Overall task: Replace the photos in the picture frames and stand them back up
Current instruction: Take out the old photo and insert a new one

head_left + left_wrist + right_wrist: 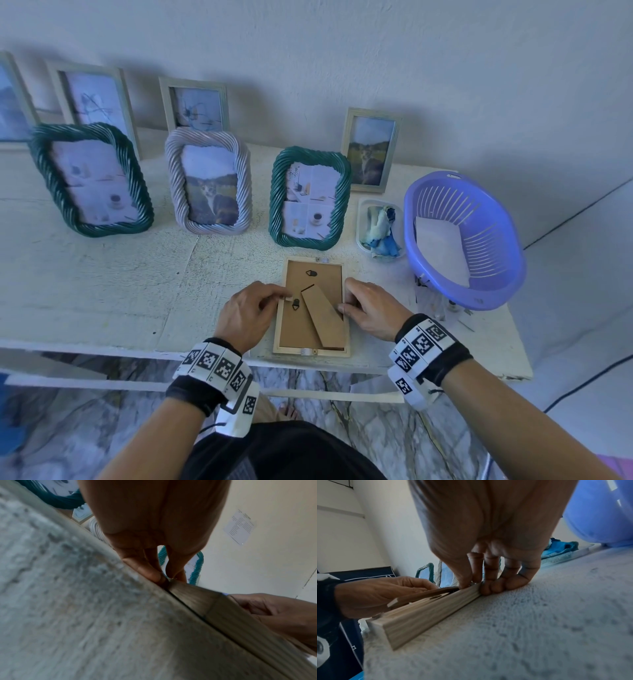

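Left hand [247, 310] fingers pinching frame [312, 308] clip; right hand [371, 308] gripping opposite edge.

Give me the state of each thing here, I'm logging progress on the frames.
Wooden frame: face down, stand flap raised.
Left hand: pinches a tab at the frame's left edge.
Right hand: grips the frame's right edge.
Nearest green frame: upright, photo in.
Basket: tilted, paper inside.
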`<state>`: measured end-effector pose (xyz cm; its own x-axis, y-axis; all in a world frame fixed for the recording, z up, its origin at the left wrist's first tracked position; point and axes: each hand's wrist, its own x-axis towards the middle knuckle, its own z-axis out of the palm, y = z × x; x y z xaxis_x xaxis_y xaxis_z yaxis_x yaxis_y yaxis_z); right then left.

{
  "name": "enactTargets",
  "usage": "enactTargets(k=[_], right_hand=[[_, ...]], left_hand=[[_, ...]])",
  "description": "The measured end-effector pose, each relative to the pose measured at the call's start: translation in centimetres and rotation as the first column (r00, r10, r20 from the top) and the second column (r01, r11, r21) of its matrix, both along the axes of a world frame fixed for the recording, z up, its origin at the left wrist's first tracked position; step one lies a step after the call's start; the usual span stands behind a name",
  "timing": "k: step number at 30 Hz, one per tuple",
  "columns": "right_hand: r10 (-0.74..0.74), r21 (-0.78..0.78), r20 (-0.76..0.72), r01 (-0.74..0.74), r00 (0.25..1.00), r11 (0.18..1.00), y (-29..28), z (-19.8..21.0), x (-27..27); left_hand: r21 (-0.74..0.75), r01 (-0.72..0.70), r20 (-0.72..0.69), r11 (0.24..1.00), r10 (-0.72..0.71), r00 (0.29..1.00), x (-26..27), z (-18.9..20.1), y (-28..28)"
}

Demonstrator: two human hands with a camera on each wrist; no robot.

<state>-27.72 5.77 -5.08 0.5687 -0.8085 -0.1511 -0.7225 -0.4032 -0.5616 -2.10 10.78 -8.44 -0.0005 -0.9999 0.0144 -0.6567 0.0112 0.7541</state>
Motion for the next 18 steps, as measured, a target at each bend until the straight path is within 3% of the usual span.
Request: enactTargets(k=[7,12,18], right_hand=[[0.005,-0.014,-0.053,-0.005,0.999,1.0,0.0,0.4,0.1],[-0.073,-0.146,-0.138,0.053,0.988,0.988,-1.0,1.4,1.1],[-0.097,-0.182,-0.258,0.05,0.961,0.982,-3.1,1.8,3.7]], left_hand=[[-0.03,-0.011,-0.044,0.999,0.009,0.999,0.0,0.0,0.4],[0.02,-0.055,-0.146,0.998,0.057,0.988,0.1,0.4,0.6],[0.021,-0.079,-0.135,0.997,0.081,0.987,-0.2,0.5,0.6]])
